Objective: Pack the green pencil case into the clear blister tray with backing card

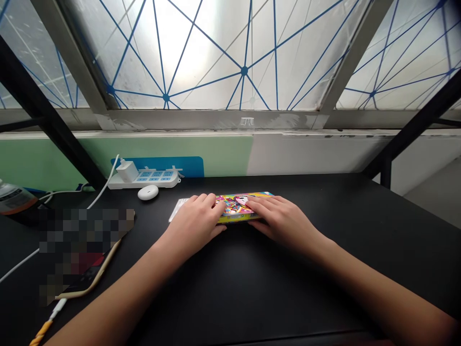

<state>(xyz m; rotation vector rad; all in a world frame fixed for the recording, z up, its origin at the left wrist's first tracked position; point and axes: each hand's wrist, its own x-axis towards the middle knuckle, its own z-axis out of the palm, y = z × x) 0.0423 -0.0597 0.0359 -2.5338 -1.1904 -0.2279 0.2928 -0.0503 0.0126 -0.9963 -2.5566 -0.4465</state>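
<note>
The left hand [192, 226] and right hand [284, 223] lie curled over the two ends of a flat pencil case [236, 209], which sits between them on the black desk [345, 226]. Their fingers drape across its top and almost meet, leaving only a strip of pink and yellow print showing. This placing looks meant to steady the case from both ends. Neither hand is spread wide, but the thumbs are hidden, so I can't tell whether they pinch it or merely rest on it. A white card [179, 210] pokes out just past the left fingers, apparently tucked under the case. Beyond those fingers sit an earbud case [148, 192] and a power strip [144, 179]. A partly pixelated phone [84, 283] lies nearer the left forearm. Nothing stands between the hands.
</note>
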